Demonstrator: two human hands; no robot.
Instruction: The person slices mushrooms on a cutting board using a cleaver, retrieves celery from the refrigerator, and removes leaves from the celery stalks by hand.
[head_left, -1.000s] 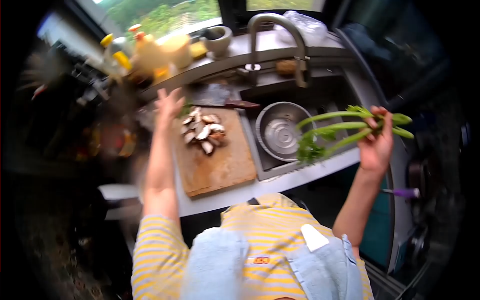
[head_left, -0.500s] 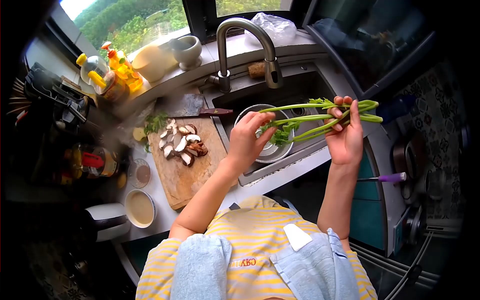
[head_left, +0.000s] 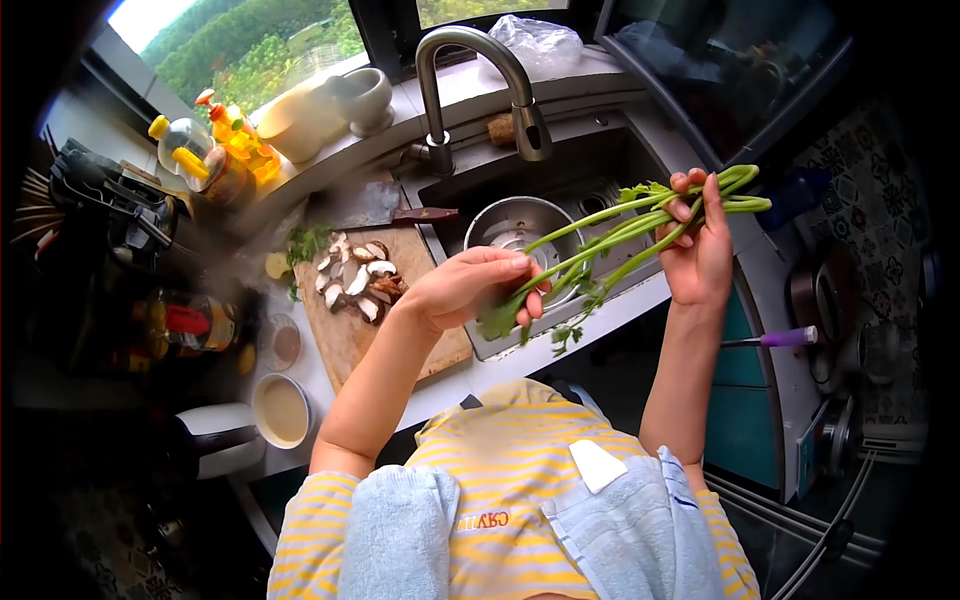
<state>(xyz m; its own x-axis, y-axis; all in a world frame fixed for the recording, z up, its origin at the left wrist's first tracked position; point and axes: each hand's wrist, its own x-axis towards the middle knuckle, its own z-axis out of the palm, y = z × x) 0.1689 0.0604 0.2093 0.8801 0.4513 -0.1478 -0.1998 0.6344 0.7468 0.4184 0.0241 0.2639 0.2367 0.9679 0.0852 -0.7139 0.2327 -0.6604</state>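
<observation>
Several green celery stalks [head_left: 620, 235] stretch between my two hands, over the front right of the sink. My right hand [head_left: 697, 240] is wrapped round their thick ends. At the leafy end, my left hand [head_left: 478, 287] pinches the stalks between thumb and fingers, with leaves hanging below. Beneath the stalks a round metal bowl [head_left: 508, 222] sits in the sink [head_left: 620, 150]. To the left, sliced mushrooms [head_left: 357, 278] lie on the wooden cutting board [head_left: 400, 345], with a cleaver [head_left: 372, 205] across its back edge.
A curved faucet [head_left: 478, 35] rises behind the sink. Bottles [head_left: 232, 140] and a stone mortar [head_left: 362, 98] line the ledge. A bowl of cloudy liquid [head_left: 281, 411] stands left of the board, near herbs [head_left: 307, 243]. A purple handle [head_left: 788, 338] juts out at the right.
My left hand first came from beyond the board to the celery, then closed on its leafy end and drew it down and left. My right hand has shifted slightly up.
</observation>
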